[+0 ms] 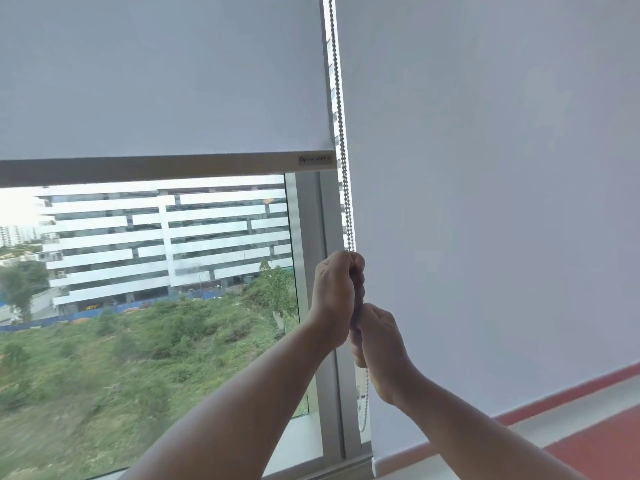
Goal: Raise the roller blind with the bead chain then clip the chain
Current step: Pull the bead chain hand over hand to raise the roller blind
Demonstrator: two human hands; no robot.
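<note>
Both hands clamp the bead chain [343, 150] at centre frame, left hand [337, 292] above right hand [379, 344]. The roller blind [156, 81] sits partly raised. Pulling one strand straight down, hand over hand, should work best.

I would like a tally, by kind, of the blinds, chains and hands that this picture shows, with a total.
Roller blinds: 2, the left blind partly raised and the right blind lowered
Bead chains: 1, the bead chain between them
Hands: 2, the left hand above the right hand, both closed on the chain
Total: 5
</note>
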